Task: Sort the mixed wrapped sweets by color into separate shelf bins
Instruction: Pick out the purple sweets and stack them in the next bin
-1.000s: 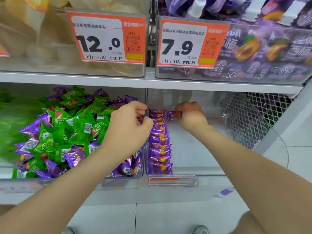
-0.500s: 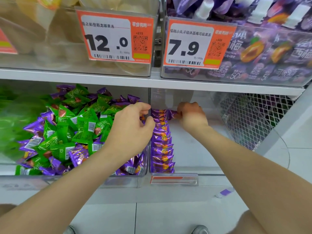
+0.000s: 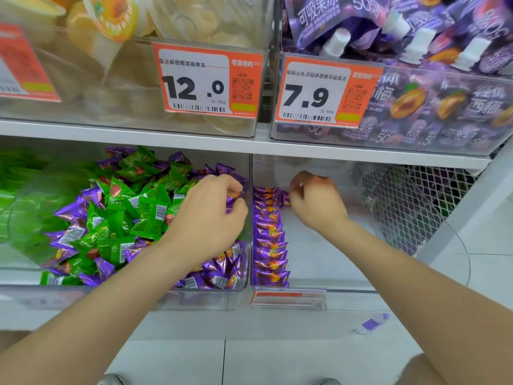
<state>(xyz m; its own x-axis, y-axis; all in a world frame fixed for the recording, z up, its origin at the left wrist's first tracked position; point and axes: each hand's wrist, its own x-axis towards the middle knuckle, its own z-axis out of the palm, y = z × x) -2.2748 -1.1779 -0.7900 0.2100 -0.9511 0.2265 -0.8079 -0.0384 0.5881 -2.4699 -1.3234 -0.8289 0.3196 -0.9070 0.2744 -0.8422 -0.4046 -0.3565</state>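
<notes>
The right hand (image 3: 316, 202) pinches a purple sweet (image 3: 283, 196) at the far end of the purple row (image 3: 270, 241), which lies along the left wall of the clear right bin (image 3: 333, 262). The left hand (image 3: 211, 218) curls its fingers round a purple piece (image 3: 231, 202) in the left bin's (image 3: 241, 287) mixed green-and-purple pile (image 3: 125, 218).

right hand (image 3: 316, 202) pinches a purple sweet (image 3: 283, 197) beside the purple row (image 3: 270, 240) (left hand (image 3: 211, 218) curled over the mixed sweets (image 3: 133, 218)).
</notes>
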